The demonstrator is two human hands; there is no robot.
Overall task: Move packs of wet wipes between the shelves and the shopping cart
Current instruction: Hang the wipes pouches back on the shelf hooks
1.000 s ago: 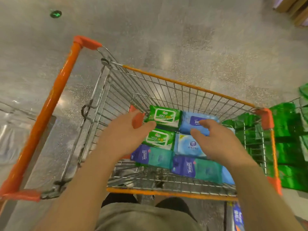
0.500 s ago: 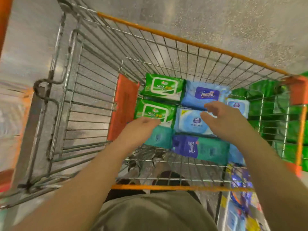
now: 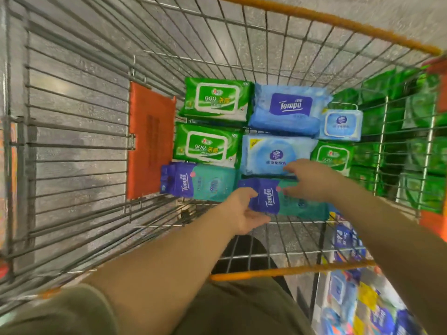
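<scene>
Speckled grey floor beneath wire cart

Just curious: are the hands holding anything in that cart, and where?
Yes: the left hand grips the near purple-and-teal Tempo pack by its purple end; the right hand touches its top.

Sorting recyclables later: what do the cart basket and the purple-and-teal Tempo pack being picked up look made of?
Cart basket: bare grey metal wire in a welded grid, with an orange-coated top rim. Purple-and-teal Tempo pack: soft printed plastic film, slightly glossy; it looks creased where the left hand grips its end.
</scene>
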